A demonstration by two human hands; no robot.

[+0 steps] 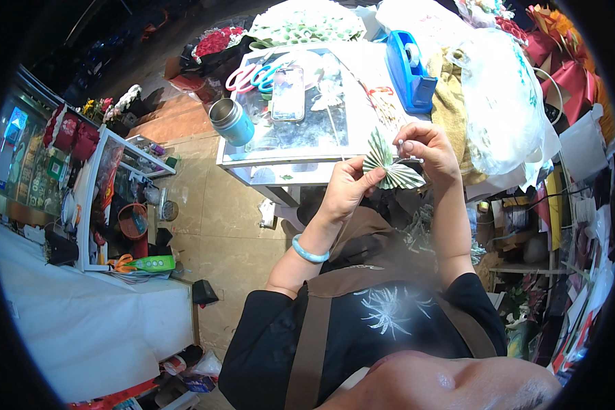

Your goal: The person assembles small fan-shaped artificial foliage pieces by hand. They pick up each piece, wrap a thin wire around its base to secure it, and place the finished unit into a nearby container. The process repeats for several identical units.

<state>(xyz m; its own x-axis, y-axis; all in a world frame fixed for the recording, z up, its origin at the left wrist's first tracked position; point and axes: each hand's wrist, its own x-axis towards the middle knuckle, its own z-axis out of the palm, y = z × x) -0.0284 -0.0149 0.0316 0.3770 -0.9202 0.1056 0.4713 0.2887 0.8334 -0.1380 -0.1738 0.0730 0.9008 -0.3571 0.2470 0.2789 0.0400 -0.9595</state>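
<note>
While the left hand [345, 191] pinches the lower edge of one pleated paper fan [387, 167], its grip clamped on the folds so they stay gathered, the right hand [427, 152] closes fingertips on the fan's centre, held above the lap. Beyond, the bench [253, 160] carries one phone [288, 93], two scissors [256, 76], one metal cup [229, 121] and one blue tape dispenser [406, 68].

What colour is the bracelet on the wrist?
The bracelet on the left hand wrist is pale blue, seen in the head view.
</note>
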